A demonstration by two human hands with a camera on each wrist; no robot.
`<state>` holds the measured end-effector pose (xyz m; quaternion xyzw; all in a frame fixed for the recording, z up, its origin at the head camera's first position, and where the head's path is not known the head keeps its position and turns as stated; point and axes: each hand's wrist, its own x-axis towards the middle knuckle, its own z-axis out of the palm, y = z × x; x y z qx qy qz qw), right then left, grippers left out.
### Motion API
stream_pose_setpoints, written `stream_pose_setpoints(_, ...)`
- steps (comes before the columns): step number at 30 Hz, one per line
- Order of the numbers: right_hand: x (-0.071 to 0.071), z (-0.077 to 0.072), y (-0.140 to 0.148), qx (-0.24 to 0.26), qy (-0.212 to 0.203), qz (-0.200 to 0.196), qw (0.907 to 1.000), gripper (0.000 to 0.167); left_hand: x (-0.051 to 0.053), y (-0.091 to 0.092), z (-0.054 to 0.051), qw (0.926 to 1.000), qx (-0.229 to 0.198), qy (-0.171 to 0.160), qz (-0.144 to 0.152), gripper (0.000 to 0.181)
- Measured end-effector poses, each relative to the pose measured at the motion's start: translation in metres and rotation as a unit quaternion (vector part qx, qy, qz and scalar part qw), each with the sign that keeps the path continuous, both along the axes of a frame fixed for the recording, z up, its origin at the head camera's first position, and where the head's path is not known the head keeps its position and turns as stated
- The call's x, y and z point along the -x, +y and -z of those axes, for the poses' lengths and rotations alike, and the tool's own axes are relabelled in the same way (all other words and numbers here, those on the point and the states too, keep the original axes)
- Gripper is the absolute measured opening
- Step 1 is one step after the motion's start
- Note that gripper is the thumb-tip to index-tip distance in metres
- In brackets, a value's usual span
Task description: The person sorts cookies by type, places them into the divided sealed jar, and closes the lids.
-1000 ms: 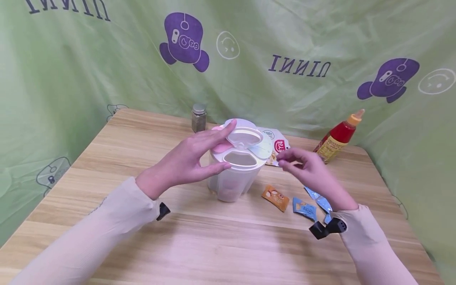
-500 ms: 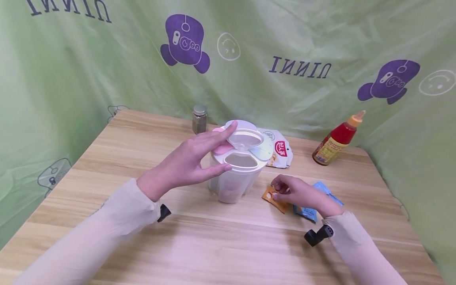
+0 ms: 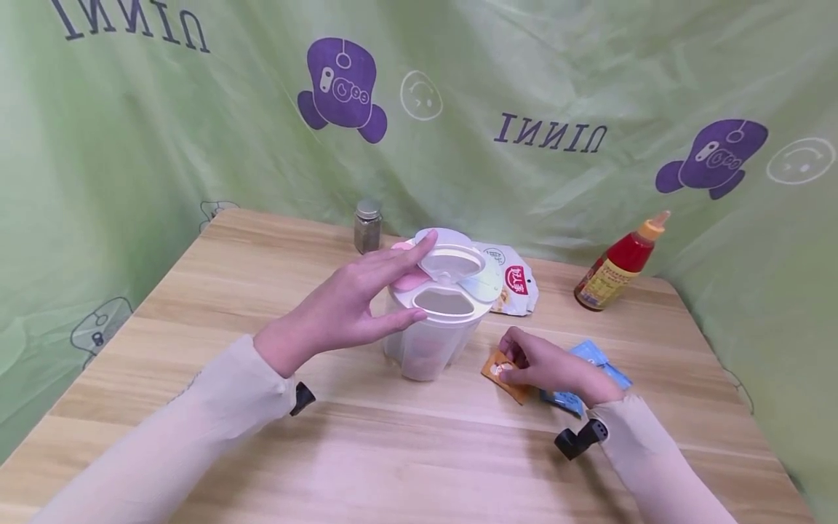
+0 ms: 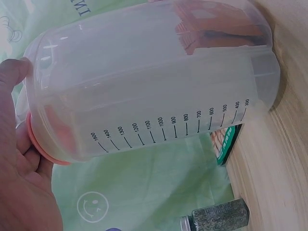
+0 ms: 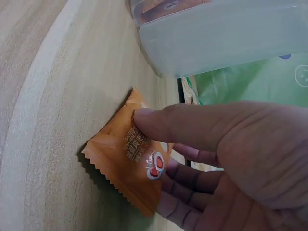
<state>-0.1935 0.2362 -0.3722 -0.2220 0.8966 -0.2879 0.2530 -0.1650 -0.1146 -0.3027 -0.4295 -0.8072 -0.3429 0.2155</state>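
Observation:
A clear plastic storage container (image 3: pixel 422 353) with a multi-part lid stands upright on the table, one lid flap raised over an opening. My left hand (image 3: pixel 343 302) holds the lid, thumb at the near rim and index finger along the raised flap. In the left wrist view, an orange packet (image 4: pixel 216 24) shows inside near the container's base, beyond the printed scale. To the container's right, my right hand (image 3: pixel 546 367) pinches an orange snack packet (image 5: pixel 127 149), thumb on its printed face and fingers around the far side. That packet's lower end is at the tabletop.
Blue packets (image 3: pixel 566 402) lie under and beside the right wrist. Behind the container are a white pouch (image 3: pixel 519 287) and a small spice jar (image 3: pixel 368 229). A red sauce bottle (image 3: pixel 612 275) stands at the back right. Green printed cloth (image 3: pixel 458 175) hangs around the wooden table (image 3: pixel 419 466).
My right hand has come down from beside the lid to the orange packet on the table and now pinches it. The left hand stays on the lid.

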Motion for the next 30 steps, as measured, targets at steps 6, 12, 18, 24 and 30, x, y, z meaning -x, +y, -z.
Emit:
stream_pose_setpoints(6,0.000,-0.002,0.002,0.016,0.025,-0.008,0.9995,0.032,0.000,-0.001,0.001,1.0000,0.001,-0.004,-0.007,0.086)
stream_pose_setpoints(12,0.001,-0.003,0.007,0.003,0.022,-0.009,0.9997,0.027,0.000,0.000,0.003,1.0000,-0.002,0.001,0.001,0.084)
stream_pose_setpoints(18,0.002,-0.003,0.012,0.026,0.047,0.005,0.9985,0.022,0.001,0.000,0.002,1.0000,0.001,0.008,-0.003,0.085)
stream_pose_setpoints(24,0.003,-0.007,0.015,0.083,0.061,0.038,0.9940,0.026,0.001,-0.001,0.003,1.0000,-0.004,0.009,-0.001,0.084)
stream_pose_setpoints(30,0.000,-0.027,0.015,0.163,0.067,0.094,0.9798,0.030,0.000,-0.001,0.002,1.0000,-0.004,-0.002,-0.002,0.085)
